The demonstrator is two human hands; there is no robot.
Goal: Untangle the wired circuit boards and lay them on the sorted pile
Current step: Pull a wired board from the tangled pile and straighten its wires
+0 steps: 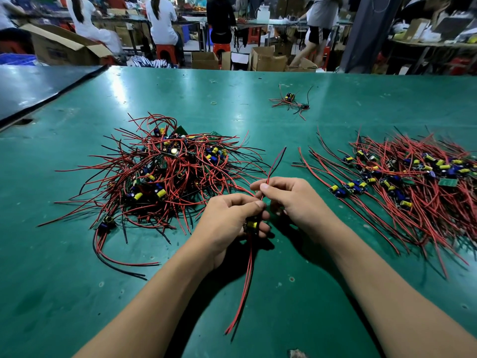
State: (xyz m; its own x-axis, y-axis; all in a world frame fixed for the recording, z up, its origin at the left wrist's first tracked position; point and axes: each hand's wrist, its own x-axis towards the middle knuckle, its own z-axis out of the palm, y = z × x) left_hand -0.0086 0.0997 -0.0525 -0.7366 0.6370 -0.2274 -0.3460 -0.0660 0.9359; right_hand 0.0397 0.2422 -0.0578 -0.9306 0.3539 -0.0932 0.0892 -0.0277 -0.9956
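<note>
left hand (230, 220), right hand (285, 198) — one wired board (251, 225)

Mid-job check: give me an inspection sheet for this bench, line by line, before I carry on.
Surface: green table, scuffed, with glare at the far end.
Job's things: tangled pile on the left; sorted pile on the right, wires combed roughly one way; held board between the hands.
Clutter: small stray bundle and a rubber band farther back.
Grippers: left hand grips the held board; right hand pinches the upper wires rising from it.
Cables: lower wires trail from the left hand towards the near edge; all wires are red or black.
Surroundings: seated people, cardboard boxes and red stools behind the table.
</note>
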